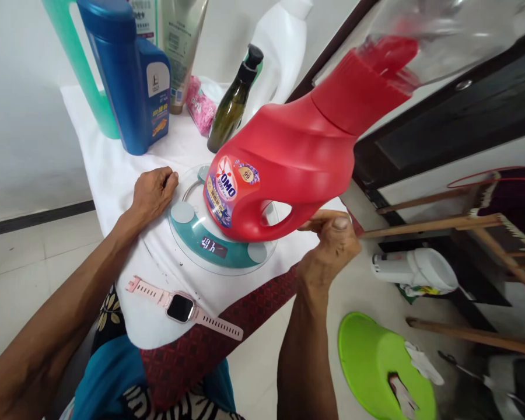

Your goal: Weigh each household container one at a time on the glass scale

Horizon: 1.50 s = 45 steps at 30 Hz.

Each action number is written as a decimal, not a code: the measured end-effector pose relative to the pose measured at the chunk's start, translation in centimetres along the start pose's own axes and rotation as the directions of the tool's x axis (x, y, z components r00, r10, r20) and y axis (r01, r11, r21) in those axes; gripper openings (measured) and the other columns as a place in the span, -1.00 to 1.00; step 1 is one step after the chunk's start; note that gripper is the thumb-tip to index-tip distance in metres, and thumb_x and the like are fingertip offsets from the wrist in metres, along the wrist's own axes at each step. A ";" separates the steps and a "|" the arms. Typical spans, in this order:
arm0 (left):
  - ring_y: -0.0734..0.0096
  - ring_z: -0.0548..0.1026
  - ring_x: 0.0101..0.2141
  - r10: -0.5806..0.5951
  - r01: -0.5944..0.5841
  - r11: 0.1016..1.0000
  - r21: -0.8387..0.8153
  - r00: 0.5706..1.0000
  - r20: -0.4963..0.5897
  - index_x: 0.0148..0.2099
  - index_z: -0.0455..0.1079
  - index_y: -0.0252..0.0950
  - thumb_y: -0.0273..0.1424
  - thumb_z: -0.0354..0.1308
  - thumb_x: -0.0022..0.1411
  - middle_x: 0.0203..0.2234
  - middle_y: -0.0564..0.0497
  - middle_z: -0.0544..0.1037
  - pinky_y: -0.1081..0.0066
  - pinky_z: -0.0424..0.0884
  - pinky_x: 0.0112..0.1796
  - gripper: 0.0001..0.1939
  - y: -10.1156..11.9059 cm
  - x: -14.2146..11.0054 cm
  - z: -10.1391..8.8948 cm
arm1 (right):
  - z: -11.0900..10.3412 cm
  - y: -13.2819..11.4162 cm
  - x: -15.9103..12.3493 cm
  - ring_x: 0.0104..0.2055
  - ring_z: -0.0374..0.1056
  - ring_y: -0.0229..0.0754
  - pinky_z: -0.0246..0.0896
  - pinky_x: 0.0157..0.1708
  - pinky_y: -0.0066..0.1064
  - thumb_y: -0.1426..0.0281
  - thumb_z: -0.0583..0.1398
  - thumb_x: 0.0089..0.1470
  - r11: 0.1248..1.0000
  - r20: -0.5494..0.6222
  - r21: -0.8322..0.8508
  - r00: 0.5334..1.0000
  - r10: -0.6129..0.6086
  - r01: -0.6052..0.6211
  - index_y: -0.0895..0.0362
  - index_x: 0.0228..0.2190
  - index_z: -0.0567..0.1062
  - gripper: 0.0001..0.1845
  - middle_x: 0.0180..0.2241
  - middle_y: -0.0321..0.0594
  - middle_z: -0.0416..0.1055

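A large red OMO detergent bottle [280, 157] stands on a round glass scale [195, 245] with a teal band and a lit digit display. Above the bottle's red cap, a clear plastic container [455, 41] reaches past the top edge of the view. My left hand [154, 191] rests on the white cloth left of the scale, its fingers curled in and nothing visible in them. Beside the bottle's handle, at the right table edge, is my right hand [330, 242]. One finger stretches toward the bottle; the other fingers are partly hidden. Whether it touches the bottle is unclear.
A pink smartwatch [180, 307] lies on the white cloth [153, 329] near me. Behind the scale stand a blue bottle [129, 99], a dark pump bottle [231, 108], a white jug [284, 52] and a pink packet [200, 108]. A green tub [371, 356] sits on the floor.
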<state>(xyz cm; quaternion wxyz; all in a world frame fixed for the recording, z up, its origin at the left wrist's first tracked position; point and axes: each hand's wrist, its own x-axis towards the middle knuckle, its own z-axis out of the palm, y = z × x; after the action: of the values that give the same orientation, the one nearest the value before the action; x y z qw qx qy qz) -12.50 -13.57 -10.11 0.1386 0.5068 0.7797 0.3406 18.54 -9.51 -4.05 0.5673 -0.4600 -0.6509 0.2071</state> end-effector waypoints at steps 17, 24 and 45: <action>0.30 0.31 -0.46 0.013 -0.013 1.000 -0.017 0.999 -0.030 -0.43 0.24 -0.21 -0.24 0.00 0.43 -0.53 -0.06 0.41 0.22 0.18 -0.32 -0.66 -0.2 0.3 -0.1 | -0.2 8.3 -2.3 -0.56 0.15 -0.30 0.06 -0.48 -0.38 -0.24 0.23 0.28 0.927 -0.028 0.080 0.929 0.370 -0.366 0.06 -0.54 0.43 -0.32 -0.63 -0.41 0.26; 0.29 0.30 -0.47 0.004 -0.006 0.999 -0.043 0.999 -0.033 -0.43 0.24 -0.20 -0.19 0.00 0.41 -0.55 -0.04 0.37 0.21 0.17 -0.32 -0.65 -0.1 0.2 -0.1 | -0.7 5.3 -2.2 -0.48 0.25 -0.24 0.19 -0.40 -0.34 -0.20 0.21 0.31 0.968 -0.130 -0.017 0.960 0.247 -0.251 0.05 -0.48 0.42 -0.38 -0.55 -0.38 0.32; 0.33 0.25 -0.49 0.018 -0.020 0.998 -0.059 0.999 -0.030 -0.43 0.20 -0.20 -0.21 0.00 0.39 -0.57 0.01 0.30 0.26 0.11 -0.34 -0.67 -0.5 0.4 -0.1 | 5.6 -4.8 -0.9 -0.62 -0.10 -0.37 -0.11 -0.62 -0.42 -0.18 0.42 0.08 0.849 0.100 0.458 0.964 0.245 -0.263 0.00 -0.59 0.16 -0.27 -0.64 -0.52 -0.06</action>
<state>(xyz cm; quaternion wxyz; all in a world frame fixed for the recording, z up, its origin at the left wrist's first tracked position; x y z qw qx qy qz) -13.06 -13.43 -10.33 0.1388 0.5049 0.7663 0.3722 11.57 -11.18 -2.29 0.6166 -0.3875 -0.5258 0.4395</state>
